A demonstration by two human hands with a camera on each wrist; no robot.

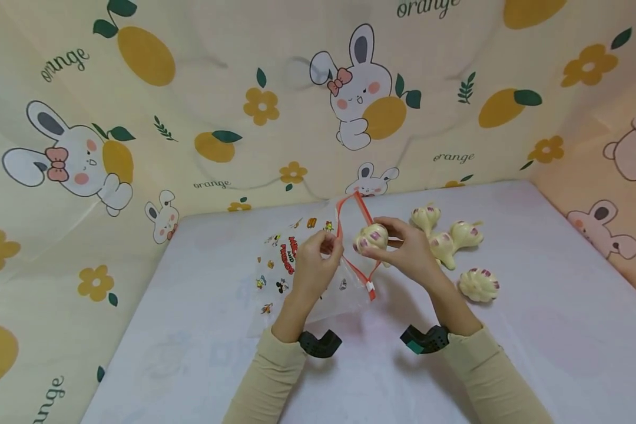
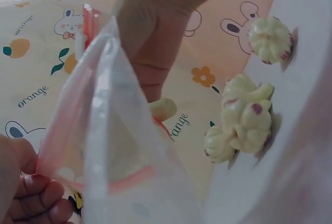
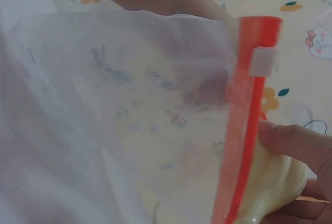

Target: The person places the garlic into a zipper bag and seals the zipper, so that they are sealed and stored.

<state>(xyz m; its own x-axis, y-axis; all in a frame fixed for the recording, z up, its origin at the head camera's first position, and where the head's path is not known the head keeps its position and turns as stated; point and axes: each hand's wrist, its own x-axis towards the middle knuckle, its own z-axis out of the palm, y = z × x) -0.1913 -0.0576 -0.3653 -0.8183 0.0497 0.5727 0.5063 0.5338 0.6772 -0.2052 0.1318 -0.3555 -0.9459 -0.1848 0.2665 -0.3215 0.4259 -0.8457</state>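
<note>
My left hand (image 1: 314, 264) pinches the red zip edge of a clear plastic zip bag (image 1: 310, 307) printed with cartoon figures and red lettering. The bag's mouth gapes toward the right, with a white slider (image 1: 370, 287) near its lower end. In my right hand (image 1: 414, 252) is a garlic bulb (image 1: 372, 237), cream with purple patches, held between thumb and fingers at that mouth. The right wrist view has the red zip strip (image 3: 248, 146) crossing in front of part of the bulb (image 3: 280, 182). In the left wrist view, bag film hides most of the bulb.
Several more garlic bulbs lie right of my right hand: a cluster with one bulb (image 1: 466, 234) at its right, and a single bulb (image 1: 479, 285) nearer me. A white cloth (image 1: 191, 330) covers the table. Behind it hangs a patterned curtain (image 1: 297, 53).
</note>
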